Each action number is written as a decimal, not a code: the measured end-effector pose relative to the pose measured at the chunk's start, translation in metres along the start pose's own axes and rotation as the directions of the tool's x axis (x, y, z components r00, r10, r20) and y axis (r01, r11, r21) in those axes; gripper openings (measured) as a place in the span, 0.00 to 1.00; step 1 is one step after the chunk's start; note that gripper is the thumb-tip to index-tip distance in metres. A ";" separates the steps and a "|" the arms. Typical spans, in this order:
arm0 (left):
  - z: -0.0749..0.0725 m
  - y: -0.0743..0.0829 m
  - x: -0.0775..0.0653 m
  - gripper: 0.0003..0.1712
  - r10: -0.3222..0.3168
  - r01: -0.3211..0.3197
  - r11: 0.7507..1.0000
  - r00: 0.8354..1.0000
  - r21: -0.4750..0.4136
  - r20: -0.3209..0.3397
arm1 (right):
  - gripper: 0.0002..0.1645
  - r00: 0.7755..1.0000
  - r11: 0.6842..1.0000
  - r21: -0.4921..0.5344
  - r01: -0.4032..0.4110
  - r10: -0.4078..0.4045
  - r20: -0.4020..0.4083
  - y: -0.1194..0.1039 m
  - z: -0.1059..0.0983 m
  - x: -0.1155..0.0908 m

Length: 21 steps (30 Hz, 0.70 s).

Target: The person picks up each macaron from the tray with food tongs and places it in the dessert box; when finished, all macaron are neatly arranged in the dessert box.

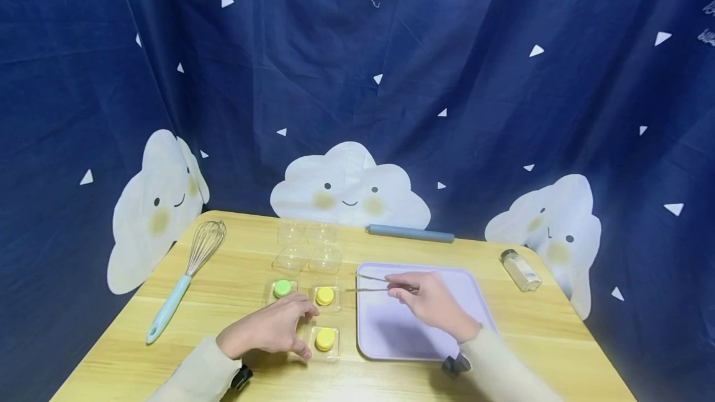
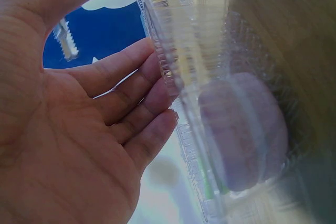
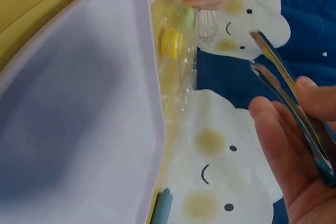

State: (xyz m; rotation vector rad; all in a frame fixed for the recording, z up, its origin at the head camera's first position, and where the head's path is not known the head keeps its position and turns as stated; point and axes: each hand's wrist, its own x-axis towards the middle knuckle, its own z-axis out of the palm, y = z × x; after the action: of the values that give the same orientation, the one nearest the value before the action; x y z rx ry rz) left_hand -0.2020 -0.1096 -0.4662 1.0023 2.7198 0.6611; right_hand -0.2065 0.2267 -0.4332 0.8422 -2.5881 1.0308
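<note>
A clear plastic box [image 1: 333, 355] with compartments lies in front of me. It holds a green macaron [image 1: 282, 288], a yellow macaron [image 1: 324, 295] and another yellow macaron [image 1: 325, 339] nearer me. In the left wrist view a purplish macaron [image 2: 244, 129] sits in the compartment beside my palm; the hand hides it from the head view. My left hand [image 1: 276, 326] reaches over that corner, thumb spread apart, extended fingers [image 2: 123, 98] right at the box's edge. My right hand [image 1: 426, 303] holds metal tongs [image 3: 294, 109] above the tray, tips parted with nothing between them, pointing toward the box.
The box's domed lid [image 1: 326, 257] lies folded back behind it. A lilac tray [image 1: 360, 327] is to the right. A whisk [image 1: 184, 284] lies at left, a blue-grey rolling pin [image 1: 410, 233] along the back edge, and a dark-capped shaker [image 1: 522, 270] at the far right.
</note>
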 end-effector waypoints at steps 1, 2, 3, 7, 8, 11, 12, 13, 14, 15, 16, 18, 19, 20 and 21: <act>0.000 0.000 0.000 0.43 -0.001 0.001 1.000 1.000 0.001 0.000 | 0.17 1.000 1.000 0.013 -0.016 0.016 -0.027 0.001 -0.002 -0.001; 0.000 0.000 0.000 0.43 -0.001 0.001 1.000 1.000 0.002 0.000 | 0.18 0.998 0.999 0.024 -0.032 0.033 -0.054 0.002 -0.004 -0.002; -0.001 0.001 0.000 0.43 0.000 0.000 1.000 1.000 0.000 0.000 | 0.18 0.995 0.998 0.029 -0.047 0.050 -0.083 0.003 -0.006 -0.003; -0.001 0.002 -0.001 0.43 0.005 -0.005 1.000 1.000 0.003 -0.001 | 0.17 0.975 0.994 0.008 -0.113 0.113 -0.192 0.006 -0.016 -0.010; -0.001 0.002 -0.001 0.43 0.005 -0.005 1.000 1.000 0.004 -0.001 | 0.17 0.968 0.991 -0.003 -0.132 0.128 -0.216 0.006 -0.019 -0.011; -0.001 0.002 -0.001 0.43 0.007 -0.007 1.000 1.000 0.005 -0.001 | 0.18 0.946 0.989 0.001 -0.147 0.141 -0.293 0.010 -0.026 -0.016; -0.001 0.002 -0.001 0.43 0.005 -0.005 1.000 1.000 0.006 -0.001 | 0.18 0.937 0.989 0.014 -0.149 0.146 -0.318 0.012 -0.027 -0.017; -0.001 0.002 -0.001 0.43 0.004 -0.004 1.000 1.000 0.007 -0.001 | 0.18 0.928 0.989 0.030 -0.145 0.147 -0.342 0.014 -0.029 -0.019; 0.000 0.001 0.000 0.43 0.004 -0.004 1.000 1.000 0.005 0.000 | 0.18 0.919 0.988 0.043 -0.147 0.153 -0.365 0.016 -0.031 -0.020; 0.000 0.001 0.000 0.43 0.003 -0.003 1.000 1.000 0.003 0.000 | 0.18 0.908 0.987 0.059 -0.146 0.158 -0.387 0.019 -0.033 -0.022; 0.000 0.001 0.000 0.43 0.000 0.000 1.000 1.000 0.003 0.001 | 0.18 0.896 0.985 0.069 -0.157 0.171 -0.410 0.021 -0.035 -0.023; 0.000 0.001 0.000 0.43 -0.003 0.003 1.000 1.000 0.003 0.001 | 0.19 0.873 0.979 0.059 -0.194 0.200 -0.444 0.026 -0.041 -0.027; 0.000 0.001 0.000 0.43 -0.003 0.003 1.000 1.000 0.002 0.000 | 0.19 0.860 0.974 0.050 -0.219 0.217 -0.461 0.028 -0.043 -0.029; 0.001 0.001 0.000 0.43 -0.004 0.004 1.000 1.000 0.001 0.000 | 0.20 0.846 0.968 0.045 -0.246 0.237 -0.478 0.030 -0.046 -0.030; 0.001 0.000 0.001 0.43 -0.005 0.005 1.000 1.000 0.000 0.000 | 0.20 0.830 0.962 0.043 -0.271 0.256 -0.495 0.032 -0.049 -0.032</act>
State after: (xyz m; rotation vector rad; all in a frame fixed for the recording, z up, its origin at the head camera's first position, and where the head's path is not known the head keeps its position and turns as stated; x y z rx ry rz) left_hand -0.2020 -0.1087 -0.4665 0.9957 2.7219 0.6600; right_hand -0.1994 0.2925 -0.4286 0.1636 -2.2908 1.1016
